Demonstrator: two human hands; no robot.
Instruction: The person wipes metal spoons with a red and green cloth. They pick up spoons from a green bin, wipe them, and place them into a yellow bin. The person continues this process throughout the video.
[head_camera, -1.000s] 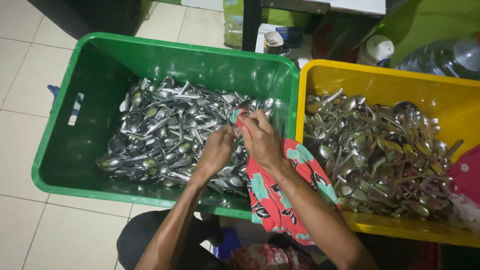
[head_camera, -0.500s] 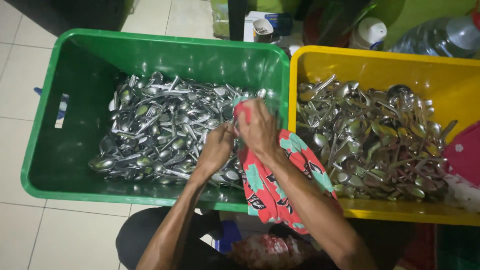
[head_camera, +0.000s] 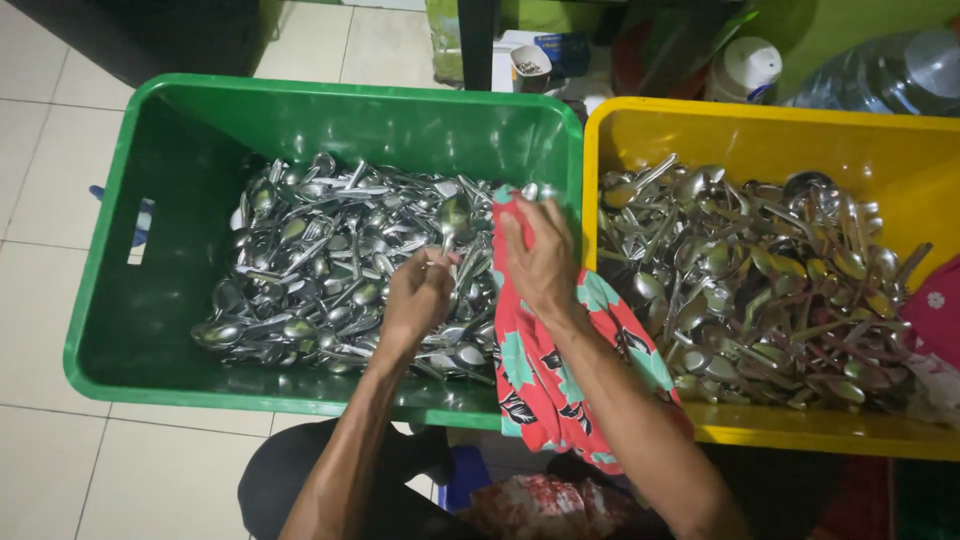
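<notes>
- The spoon stands upright, bowl up, over the right half of the green crate, just above the heap of cutlery.
- Left hand is closed round its handle.
- Right hand, at about 3 o'clock from the spoon, grips a red floral cloth that drapes over the crate's front rim.
- Further toward 3 o'clock, a yellow crate is piled with more spoons.
- Both crates sit on a tiled floor.

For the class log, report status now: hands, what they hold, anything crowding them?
Left hand holds a spoon upright. Right hand grips red floral cloth. Both over green crate, full of cutlery.
</notes>
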